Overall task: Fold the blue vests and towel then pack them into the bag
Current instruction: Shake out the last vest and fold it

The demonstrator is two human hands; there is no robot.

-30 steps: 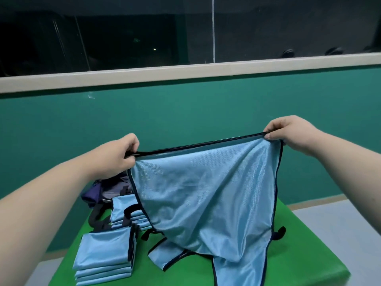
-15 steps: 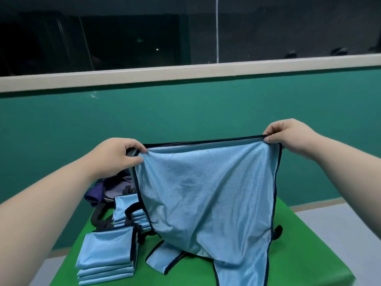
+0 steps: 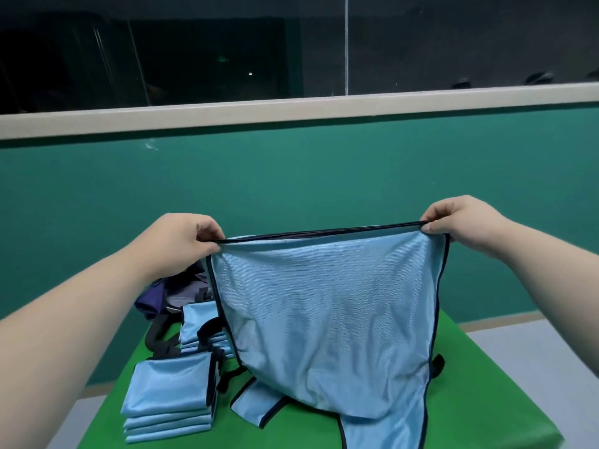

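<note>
A light blue vest (image 3: pixel 330 306) with dark trim hangs spread out above the green table (image 3: pixel 479 400). My left hand (image 3: pixel 181 241) pinches its upper left corner and my right hand (image 3: pixel 460 222) pinches its upper right corner, so the top edge is stretched taut between them. Its lower end drapes onto the table. A stack of folded blue vests (image 3: pixel 168 403) lies at the front left. A second folded stack (image 3: pixel 201 328) sits behind it, next to a dark purple-grey bag (image 3: pixel 171 293) with black straps, partly hidden by my left arm and the vest.
A teal wall (image 3: pixel 291 176) with a pale ledge and dark windows stands right behind the table. Grey floor (image 3: pixel 551 351) shows to the right of the table and at the lower left.
My left hand has shifted its grip along the vest's top edge and drawn it taut. The top edge now runs straighter and the cloth hangs flatter. My right hand has barely moved.
</note>
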